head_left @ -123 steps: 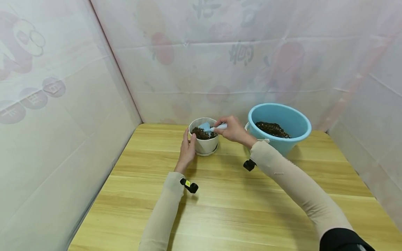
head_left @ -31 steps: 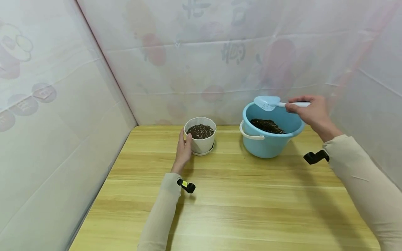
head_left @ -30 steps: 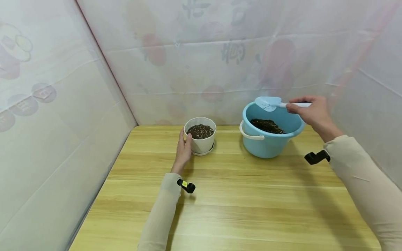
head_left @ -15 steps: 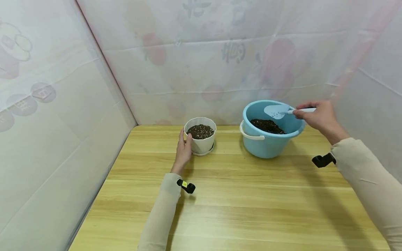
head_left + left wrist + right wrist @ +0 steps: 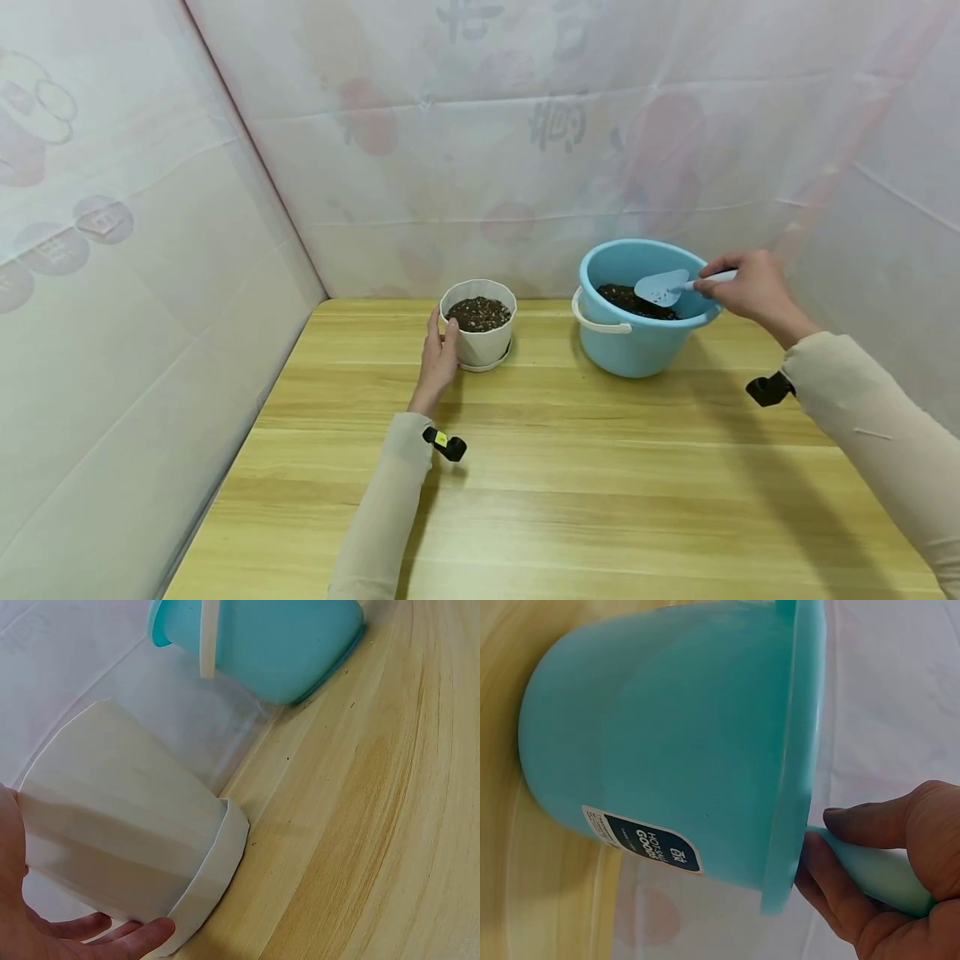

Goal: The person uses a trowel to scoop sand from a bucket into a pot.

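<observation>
Head view showed the right hand (image 5: 750, 287) gripping the handle of a small blue scoop (image 5: 662, 287), its blade inside the blue bucket (image 5: 637, 350) just above the soil (image 5: 626, 298). The left hand (image 5: 438, 358) rested with straight fingers against the white pot (image 5: 489, 342), on the wooden table (image 5: 570, 467) near the bucket.

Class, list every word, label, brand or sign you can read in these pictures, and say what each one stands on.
"HOLYHI GOODS" or close to it, letters unsure: dark sticker on the side of the blue bucket, lying sideways in the right wrist view.
Fine print on the sticker's white part: too small to read.
Faded characters on the back sheet: too blurred to read.
White pot: no text.
</observation>
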